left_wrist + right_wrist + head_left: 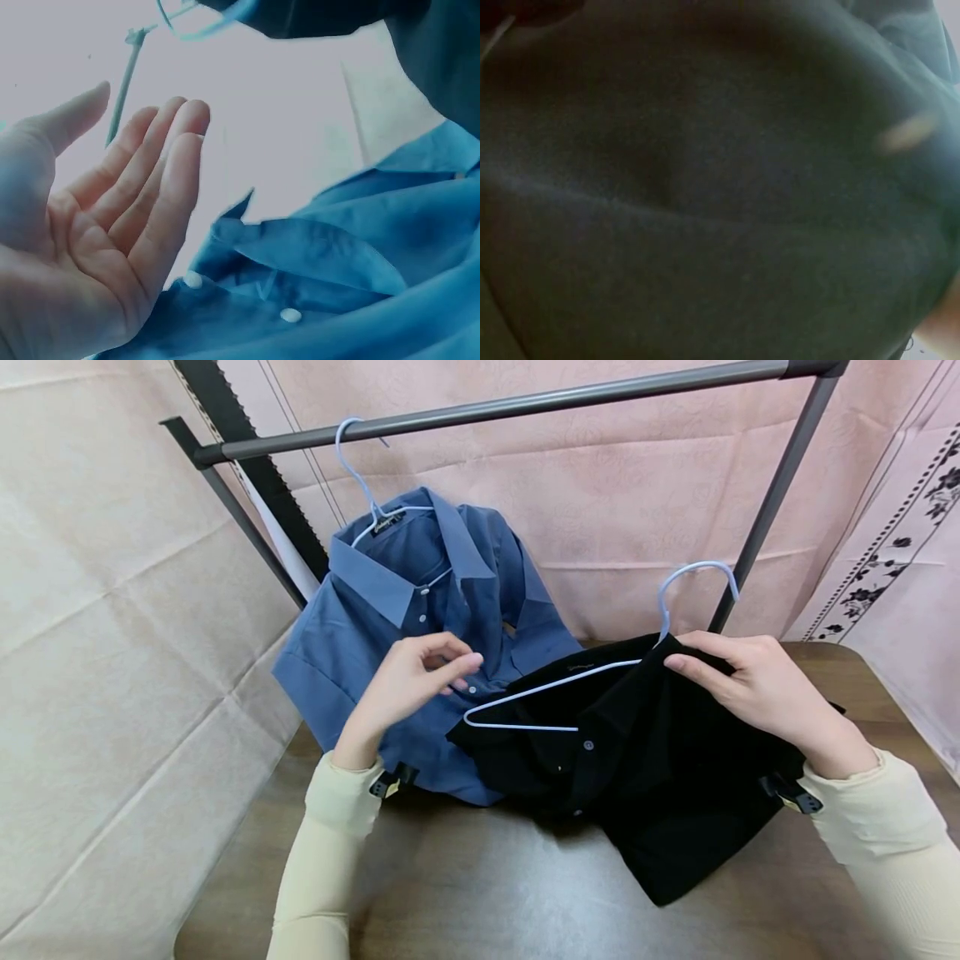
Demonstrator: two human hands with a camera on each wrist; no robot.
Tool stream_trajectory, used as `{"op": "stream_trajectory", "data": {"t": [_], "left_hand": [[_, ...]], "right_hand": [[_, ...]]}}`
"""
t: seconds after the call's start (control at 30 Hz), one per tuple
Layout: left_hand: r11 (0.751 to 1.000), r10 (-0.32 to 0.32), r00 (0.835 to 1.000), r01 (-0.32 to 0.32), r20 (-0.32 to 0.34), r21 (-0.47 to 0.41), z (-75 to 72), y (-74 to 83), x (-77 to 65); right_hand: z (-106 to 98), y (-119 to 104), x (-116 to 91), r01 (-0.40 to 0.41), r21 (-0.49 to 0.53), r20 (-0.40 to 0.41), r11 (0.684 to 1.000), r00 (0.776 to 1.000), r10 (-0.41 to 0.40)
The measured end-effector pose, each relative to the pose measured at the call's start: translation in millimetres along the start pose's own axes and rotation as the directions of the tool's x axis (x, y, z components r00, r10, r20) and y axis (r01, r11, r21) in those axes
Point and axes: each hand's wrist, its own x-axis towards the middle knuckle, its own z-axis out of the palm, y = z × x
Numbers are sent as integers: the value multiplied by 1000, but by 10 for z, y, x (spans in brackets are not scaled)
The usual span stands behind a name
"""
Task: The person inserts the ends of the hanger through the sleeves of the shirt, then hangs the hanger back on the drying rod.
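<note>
A black shirt (675, 777) drapes from my right hand (757, 681), whose thumb and fingers pinch it near the collar. A light blue hanger (555, 689) is partly inside this shirt; one arm of it sticks out at the neck, the other is hidden under the cloth. Black fabric (705, 172) fills most of the right wrist view. My left hand (420, 672) is in front of the blue shirt (375, 652) and holds nothing. In the left wrist view, that hand (112, 225) shows relaxed fingers, with the thumb apart from them.
The blue shirt hangs by its own light blue hanger (360, 485) from a grey metal rail (525, 412). A post (783, 493) supports the rail at the right. Below lies a brown wooden table (450, 877), with pink patterned cloth (637, 510) behind.
</note>
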Motion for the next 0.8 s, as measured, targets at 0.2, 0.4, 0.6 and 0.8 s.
{"op": "stream_trajectory", "data": {"t": [0.2, 0.4, 0.6, 0.8], "left_hand": [[994, -85, 995, 89, 48, -70, 66, -229, 75], [983, -78, 980, 107, 181, -152, 293, -442, 125], [943, -93, 956, 174, 279, -283, 545, -494, 85], [926, -186, 933, 272, 309, -263, 875, -436, 54]], "right_hand": [[-5, 3, 1, 7, 7, -33, 1000, 999, -7], [-17, -16, 16, 18, 30, -53, 999, 998, -16], [-17, -14, 16, 23, 31, -80, 999, 997, -20], [-16, -18, 14, 32, 31, -110, 999, 994, -29]]}}
